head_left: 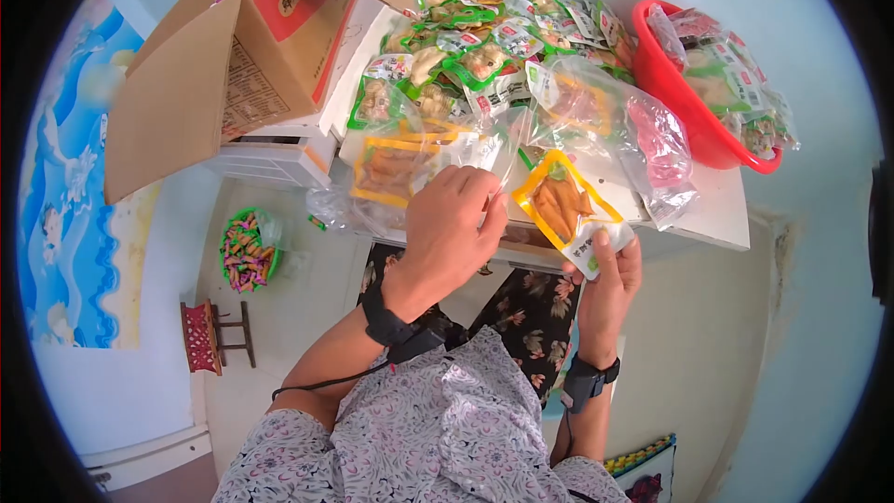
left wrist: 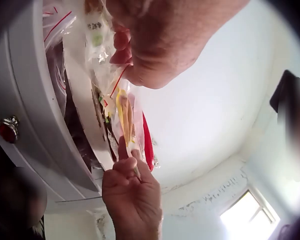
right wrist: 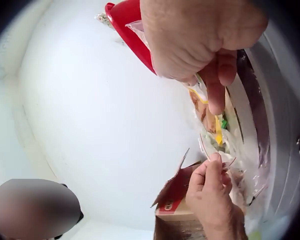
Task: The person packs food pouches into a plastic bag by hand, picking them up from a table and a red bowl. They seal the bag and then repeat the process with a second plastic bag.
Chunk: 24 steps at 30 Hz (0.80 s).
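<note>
"How are the hands?"

"Left hand [head_left: 452,233] pinches a clear bag [left wrist: 102,67] near its red seal line, probably steadying it. Right hand [head_left: 610,284] grips one yellow-edged packet [head_left: 562,210] by its pale end, over the tabletop's [head_left: 715,207] front edge, perhaps keeping fingers off the filled part."

"Counts?"

"One red basin [head_left: 684,112], right edge; one cardboard box [head_left: 265,56], left. Heaped packets [head_left: 484,61] overlap, uncountable."

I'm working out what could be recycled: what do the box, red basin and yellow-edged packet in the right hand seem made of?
The box looks like cardboard, matte brown with folded flaps. The red basin is probably plastic: smooth, with slight sheen. The yellow-edged packet in the right hand seems to be glossy plastic film, see-through over its contents.
</note>
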Each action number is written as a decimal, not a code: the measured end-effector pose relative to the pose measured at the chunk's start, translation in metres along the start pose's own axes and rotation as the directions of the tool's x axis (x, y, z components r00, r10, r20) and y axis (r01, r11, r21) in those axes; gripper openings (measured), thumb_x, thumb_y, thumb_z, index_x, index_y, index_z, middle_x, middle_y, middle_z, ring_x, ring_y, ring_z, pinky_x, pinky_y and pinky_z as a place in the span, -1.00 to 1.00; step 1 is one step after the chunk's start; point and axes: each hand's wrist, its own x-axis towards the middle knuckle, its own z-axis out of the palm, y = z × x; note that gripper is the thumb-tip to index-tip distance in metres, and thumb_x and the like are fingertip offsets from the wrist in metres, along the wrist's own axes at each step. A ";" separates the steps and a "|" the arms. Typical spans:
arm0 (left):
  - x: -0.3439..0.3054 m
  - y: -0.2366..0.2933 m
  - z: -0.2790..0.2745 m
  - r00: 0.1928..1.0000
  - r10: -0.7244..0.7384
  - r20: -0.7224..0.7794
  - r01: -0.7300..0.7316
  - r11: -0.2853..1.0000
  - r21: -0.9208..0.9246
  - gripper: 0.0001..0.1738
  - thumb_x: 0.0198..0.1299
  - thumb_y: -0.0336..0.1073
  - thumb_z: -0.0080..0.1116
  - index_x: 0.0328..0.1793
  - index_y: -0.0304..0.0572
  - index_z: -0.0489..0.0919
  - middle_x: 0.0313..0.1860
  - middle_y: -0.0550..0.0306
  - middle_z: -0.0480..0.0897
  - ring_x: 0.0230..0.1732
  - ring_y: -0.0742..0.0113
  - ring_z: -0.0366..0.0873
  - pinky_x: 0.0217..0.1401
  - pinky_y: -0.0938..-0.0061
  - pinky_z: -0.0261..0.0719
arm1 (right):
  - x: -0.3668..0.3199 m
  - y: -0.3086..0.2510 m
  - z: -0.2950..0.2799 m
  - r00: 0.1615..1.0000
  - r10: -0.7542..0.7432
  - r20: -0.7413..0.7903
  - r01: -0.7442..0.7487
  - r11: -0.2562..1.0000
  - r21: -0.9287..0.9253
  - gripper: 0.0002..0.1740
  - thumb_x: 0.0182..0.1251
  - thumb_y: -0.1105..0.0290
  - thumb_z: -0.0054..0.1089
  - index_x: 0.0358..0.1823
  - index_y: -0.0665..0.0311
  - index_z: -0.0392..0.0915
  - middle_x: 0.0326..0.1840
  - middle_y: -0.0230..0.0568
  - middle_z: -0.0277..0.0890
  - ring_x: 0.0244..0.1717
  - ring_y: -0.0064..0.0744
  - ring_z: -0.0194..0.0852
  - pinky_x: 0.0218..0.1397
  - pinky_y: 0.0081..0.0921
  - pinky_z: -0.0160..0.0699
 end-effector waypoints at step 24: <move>0.004 0.016 -0.024 0.994 0.067 -0.090 -0.082 0.982 -0.170 -0.86 0.25 -0.47 0.31 -0.11 -0.17 0.59 -0.36 0.09 0.59 -0.39 0.01 0.63 -0.39 0.18 0.55 | 0.062 -0.010 0.091 0.881 0.234 0.411 -0.200 0.972 -0.124 -0.81 0.58 0.44 0.20 0.08 0.37 0.57 -0.20 -0.33 0.69 -0.41 -0.68 0.56 -0.55 -0.71 0.37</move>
